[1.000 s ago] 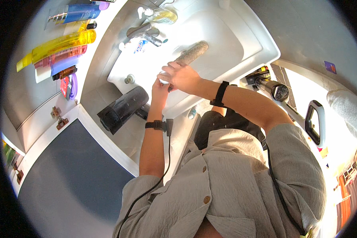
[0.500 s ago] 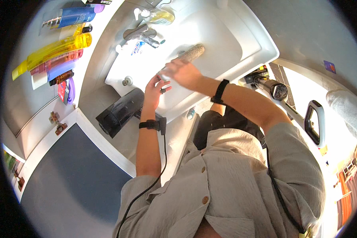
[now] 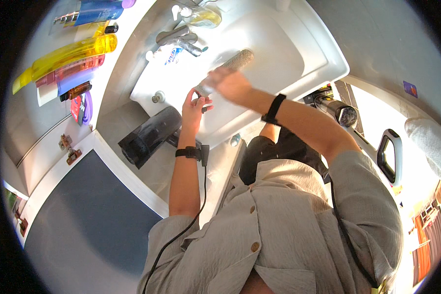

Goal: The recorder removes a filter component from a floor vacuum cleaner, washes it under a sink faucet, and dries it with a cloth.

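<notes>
A fuzzy grey-beige brush roller [image 3: 238, 60] lies slanted over the white sink basin, its far end toward the basin's middle. My left hand [image 3: 195, 109] pinches its near end between thumb and fingers. A small dark piece [image 3: 204, 110] shows at those fingers; what it is I cannot make out. Across the middle of the roller is my right hand [image 3: 230, 85], blurred by motion, its fingers over the pile. Whether they grip it is unclear. Both wrists wear black bands, the left one with a cable.
The white sink [image 3: 323, 73] has a grey faucet [image 3: 179, 39] and a soap pump bottle [image 3: 203, 17] on its left rim. A dark cylinder [image 3: 149, 137] stands left of my left forearm. Several bottles [image 3: 73, 54] line the left shelf. A stick floor cleaner [image 3: 340, 110] leans at right.
My right hand has shifted slightly to the right over the roller, uncovering more of its near part. My left hand keeps its hold on the near end. The whole view has shifted a little.
</notes>
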